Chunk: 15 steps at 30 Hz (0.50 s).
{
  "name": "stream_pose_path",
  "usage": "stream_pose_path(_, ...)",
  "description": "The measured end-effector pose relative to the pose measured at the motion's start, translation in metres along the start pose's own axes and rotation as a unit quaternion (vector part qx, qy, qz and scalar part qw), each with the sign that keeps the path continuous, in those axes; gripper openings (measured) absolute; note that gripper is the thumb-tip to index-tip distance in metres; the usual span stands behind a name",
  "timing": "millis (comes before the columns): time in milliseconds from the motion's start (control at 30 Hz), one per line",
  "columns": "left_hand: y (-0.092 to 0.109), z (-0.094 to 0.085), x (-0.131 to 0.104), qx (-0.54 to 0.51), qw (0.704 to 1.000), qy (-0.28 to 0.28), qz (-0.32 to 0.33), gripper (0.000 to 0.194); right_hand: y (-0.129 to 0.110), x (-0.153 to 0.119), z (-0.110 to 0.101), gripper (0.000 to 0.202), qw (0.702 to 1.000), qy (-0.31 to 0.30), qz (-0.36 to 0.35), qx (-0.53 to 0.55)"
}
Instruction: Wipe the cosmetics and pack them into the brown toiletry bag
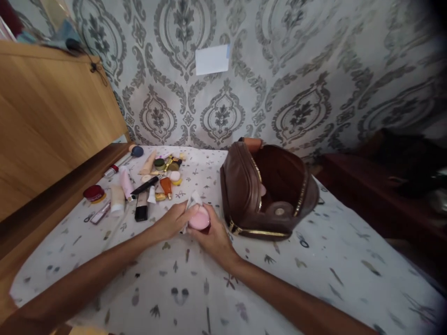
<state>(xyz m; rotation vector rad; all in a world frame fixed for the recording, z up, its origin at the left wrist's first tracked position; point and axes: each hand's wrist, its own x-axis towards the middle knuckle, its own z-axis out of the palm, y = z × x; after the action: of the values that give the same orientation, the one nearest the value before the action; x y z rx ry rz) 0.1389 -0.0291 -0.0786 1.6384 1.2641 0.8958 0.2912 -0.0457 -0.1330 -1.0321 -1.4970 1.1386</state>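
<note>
A round pink cosmetic case (199, 219) is between my two hands, above the printed tablecloth. My right hand (217, 239) is closed around its right and lower side. My left hand (174, 222) pinches a crumpled white wipe (193, 200) against the case's left side, with the thumb at its edge. Part of the wipe is hidden behind the fingers. Just right of my hands stands a brown toiletry bag (240, 186), unzipped and gaping open. Something small and pink (262, 190) shows inside its opening.
Left of my hands lie several cosmetics: a black-capped tube (141, 207), a cream tube (118, 200), a pink tube (125, 181), an orange bottle (166, 187) and a red jar (93, 193). A wooden panel (52, 125) rises at left; a patterned wall (223, 109) stands behind.
</note>
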Motion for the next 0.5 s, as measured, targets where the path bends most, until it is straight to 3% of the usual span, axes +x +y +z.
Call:
stream_pose_path(133, -0.004, 0.001, -0.003, 0.045, 0.995, 0.073, 0.048, 0.035, 0.004, 0.001, 0.001, 0.061, 0.998, 0.017, -0.043, -0.035)
stream_pose_path(267, -0.014, 0.002, -0.008, 0.046, 0.989, 0.126, 0.068, 0.041, 0.008, 0.001, 0.001, 0.068, 0.997, 0.047, -0.032, -0.06)
stream_pose_path(333, -0.019, 0.006, -0.014, 0.057, 0.988, 0.11, 0.093, 0.044, 0.005, 0.001, 0.0, 0.063, 0.995, 0.05, -0.029, -0.082)
stream_pose_path(500, -0.026, 0.016, -0.025, 0.161, 0.977, -0.003, 0.139, 0.051, -0.003, 0.0, -0.001, 0.044, 0.993, 0.043, -0.022, -0.109)
